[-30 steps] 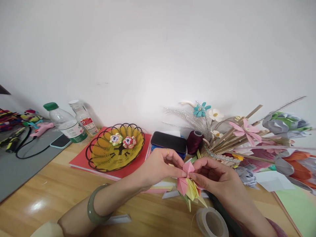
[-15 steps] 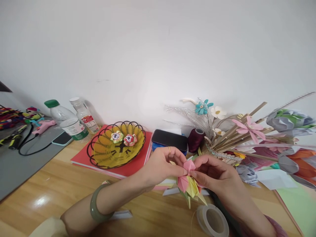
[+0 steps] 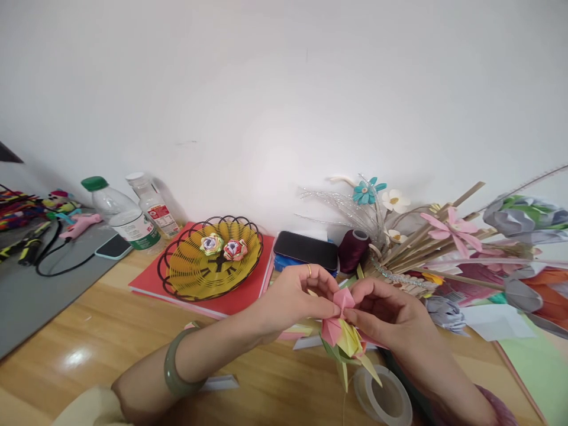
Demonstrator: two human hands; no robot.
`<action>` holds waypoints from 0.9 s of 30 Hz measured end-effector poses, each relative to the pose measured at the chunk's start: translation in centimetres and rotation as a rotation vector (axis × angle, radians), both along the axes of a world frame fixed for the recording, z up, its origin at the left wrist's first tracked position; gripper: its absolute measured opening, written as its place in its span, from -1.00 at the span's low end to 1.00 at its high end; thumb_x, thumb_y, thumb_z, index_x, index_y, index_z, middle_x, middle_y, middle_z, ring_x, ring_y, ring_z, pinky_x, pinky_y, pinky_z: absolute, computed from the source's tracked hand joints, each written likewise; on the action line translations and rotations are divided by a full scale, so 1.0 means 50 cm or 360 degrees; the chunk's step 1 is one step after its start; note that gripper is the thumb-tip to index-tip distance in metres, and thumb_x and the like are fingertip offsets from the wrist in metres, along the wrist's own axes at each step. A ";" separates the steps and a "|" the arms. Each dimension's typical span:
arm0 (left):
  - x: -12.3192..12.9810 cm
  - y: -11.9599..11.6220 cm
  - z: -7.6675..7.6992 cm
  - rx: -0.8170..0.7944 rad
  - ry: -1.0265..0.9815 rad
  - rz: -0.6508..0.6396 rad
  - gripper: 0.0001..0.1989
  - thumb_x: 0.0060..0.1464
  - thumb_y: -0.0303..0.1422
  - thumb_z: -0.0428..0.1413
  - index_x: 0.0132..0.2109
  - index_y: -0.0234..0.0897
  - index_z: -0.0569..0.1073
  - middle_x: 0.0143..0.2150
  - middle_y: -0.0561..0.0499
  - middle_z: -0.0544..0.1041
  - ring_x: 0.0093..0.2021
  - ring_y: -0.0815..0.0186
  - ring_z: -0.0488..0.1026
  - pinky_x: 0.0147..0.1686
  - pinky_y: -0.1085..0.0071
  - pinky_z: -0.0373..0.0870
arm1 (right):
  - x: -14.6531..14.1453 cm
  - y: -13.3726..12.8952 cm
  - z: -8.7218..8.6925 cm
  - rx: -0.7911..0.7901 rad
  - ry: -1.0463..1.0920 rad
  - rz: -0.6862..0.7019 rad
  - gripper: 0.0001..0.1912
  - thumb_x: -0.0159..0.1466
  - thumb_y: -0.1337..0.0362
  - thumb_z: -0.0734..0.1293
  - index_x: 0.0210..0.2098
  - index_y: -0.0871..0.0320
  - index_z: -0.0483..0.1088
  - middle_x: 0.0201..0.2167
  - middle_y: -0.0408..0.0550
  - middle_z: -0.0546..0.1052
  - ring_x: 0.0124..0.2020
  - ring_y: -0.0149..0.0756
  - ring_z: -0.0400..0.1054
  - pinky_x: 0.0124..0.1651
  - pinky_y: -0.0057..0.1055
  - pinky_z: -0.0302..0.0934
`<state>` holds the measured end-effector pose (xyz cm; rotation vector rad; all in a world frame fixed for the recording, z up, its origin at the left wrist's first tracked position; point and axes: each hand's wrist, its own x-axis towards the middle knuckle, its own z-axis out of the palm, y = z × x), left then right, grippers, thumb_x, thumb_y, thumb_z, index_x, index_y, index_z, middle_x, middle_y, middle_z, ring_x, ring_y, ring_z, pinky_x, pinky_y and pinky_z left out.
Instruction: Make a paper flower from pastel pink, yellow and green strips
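A folded paper flower (image 3: pixel 349 338) in pink, yellow and green hangs between my two hands. My left hand (image 3: pixel 306 299) pinches a pink petal at its top from the left, thumb and fingertips closed. From the right, my right hand (image 3: pixel 386 307) pinches the same pink part with thumb and index finger. The fingertips of both hands nearly meet there and hide part of the fold. Yellow and green pointed pieces spread downward. Just below the flower stands a translucent spool (image 3: pixel 382 395), with a thin thread by its left side.
A yellow woven basket (image 3: pixel 195 284) with two small paper flowers rests on a red book (image 3: pixel 142 275). Behind my hands lie a phone (image 3: pixel 306 249) and a dark thread cone (image 3: pixel 353 251). Bottles (image 3: pixel 133 228) stand left; sticks and craft flowers (image 3: pixel 452 231) crowd the right.
The flower has tilted slightly and its lower points hang a little further down and right. Both hands keep their pinch on the pink paper.
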<state>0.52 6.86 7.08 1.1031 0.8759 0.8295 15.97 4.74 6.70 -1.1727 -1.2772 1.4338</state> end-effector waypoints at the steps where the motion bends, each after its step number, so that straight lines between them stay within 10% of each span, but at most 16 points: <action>1: 0.000 0.001 -0.001 -0.0019 -0.0014 -0.0017 -0.86 -0.32 -0.53 0.16 -0.47 -0.37 0.39 -0.52 0.08 0.41 -0.50 0.47 0.32 -0.46 0.52 0.22 | 0.000 0.000 0.001 0.0001 -0.0011 0.0007 -0.75 -0.06 0.20 0.44 -0.54 0.15 0.30 -0.55 -0.19 0.39 -0.55 -0.48 0.23 -0.51 -0.53 0.14; 27: -0.011 0.006 0.002 -0.0068 -0.0055 -0.0201 -0.76 -0.34 -0.45 0.29 -0.47 -0.38 0.38 -0.50 0.04 0.46 -0.48 0.43 0.39 -0.37 0.43 0.31 | 0.009 0.000 0.002 0.0179 -0.0294 0.0071 -0.73 -0.02 0.08 0.40 -0.56 0.13 0.31 -0.58 -0.16 0.35 -0.55 -0.44 0.20 -0.51 -0.50 0.15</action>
